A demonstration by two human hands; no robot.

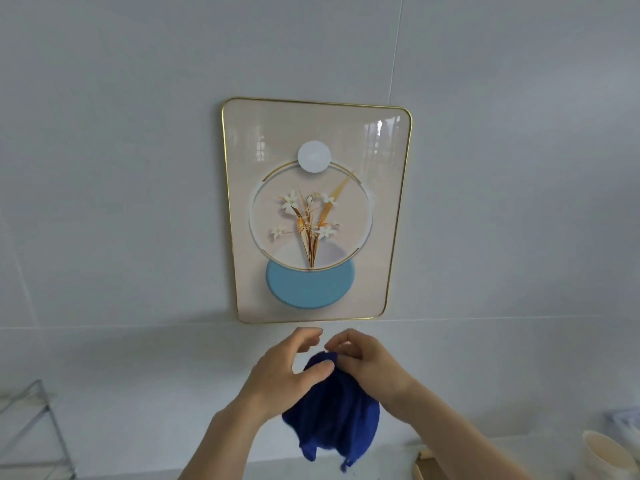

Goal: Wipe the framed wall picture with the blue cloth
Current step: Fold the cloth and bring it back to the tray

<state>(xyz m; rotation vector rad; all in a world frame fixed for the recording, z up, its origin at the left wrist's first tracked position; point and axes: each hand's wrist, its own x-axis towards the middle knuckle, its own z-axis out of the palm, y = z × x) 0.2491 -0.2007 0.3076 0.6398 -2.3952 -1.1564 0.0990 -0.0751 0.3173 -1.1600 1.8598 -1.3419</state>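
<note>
I see the picture point(317, 211) hanging at my twelve o'clock on the pale wall point(121, 168): thin gold frame, white flowers inside a ring, a blue disc below. Just under it at six o'clock, the blue cloth point(334, 410) hangs bunched. My right hand point(367, 363) pinches its top edge; my left hand point(287, 370) presses a thumb against it, fingers loosely curled.

No readable text, labels, brands or numbers anywhere I look. The framed picture point(317, 211) in front of me shows only artwork: flowers, circles, no lettering. The blue cloth point(334, 410) in my fingers carries no tag or print I can read.
</note>
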